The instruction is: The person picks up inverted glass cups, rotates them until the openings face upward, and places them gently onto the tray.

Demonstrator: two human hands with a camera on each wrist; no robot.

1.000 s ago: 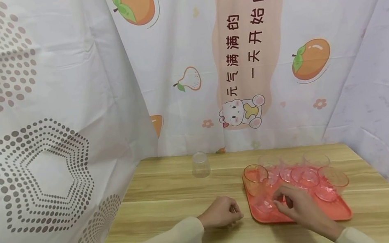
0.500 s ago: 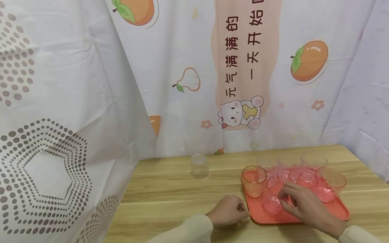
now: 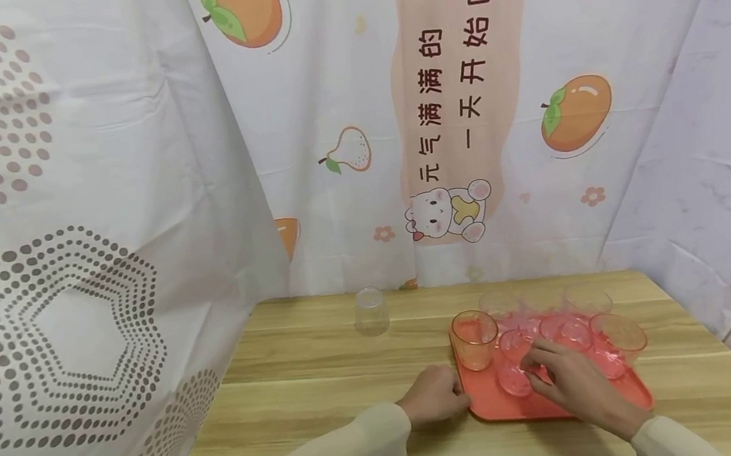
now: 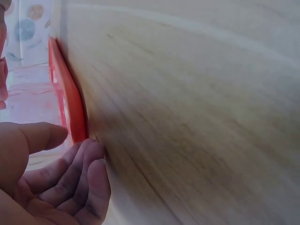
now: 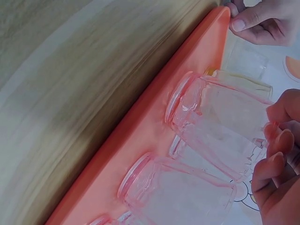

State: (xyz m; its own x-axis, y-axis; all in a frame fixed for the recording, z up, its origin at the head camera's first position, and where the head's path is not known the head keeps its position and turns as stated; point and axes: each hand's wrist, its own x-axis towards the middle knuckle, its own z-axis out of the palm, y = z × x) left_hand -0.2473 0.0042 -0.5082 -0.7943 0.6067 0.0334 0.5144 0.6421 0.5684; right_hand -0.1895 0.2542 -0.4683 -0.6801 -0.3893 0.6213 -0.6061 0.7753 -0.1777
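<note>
A red tray [image 3: 503,409] on the wooden table carries several see-through drinking glasses. My left hand [image 3: 433,395] is at the tray's near left corner. In the left wrist view, its thumb and curled fingers [image 4: 96,151] close around the tray's rim. My right hand [image 3: 580,385] is over the tray's front part. It pinches the upper rim of a pink glass [image 3: 515,380] between thumb and fingers. That pink glass [image 5: 225,112] stands with its base close over the tray in the right wrist view. An orange glass [image 3: 476,353] stands behind it, at the tray's left side.
Another pink glass [image 5: 173,187] stands beside the held one. More glasses, pink and clear, crowd the tray's back and right, with a yellowish glass [image 3: 622,336] at the right edge. A lone clear glass [image 3: 370,313] stands at the table's back. Printed curtains [image 3: 319,94] hang behind.
My left hand has moved right to the tray's corner and taken hold there. The pink glass in my right hand has shifted a little to the right over the tray.
</note>
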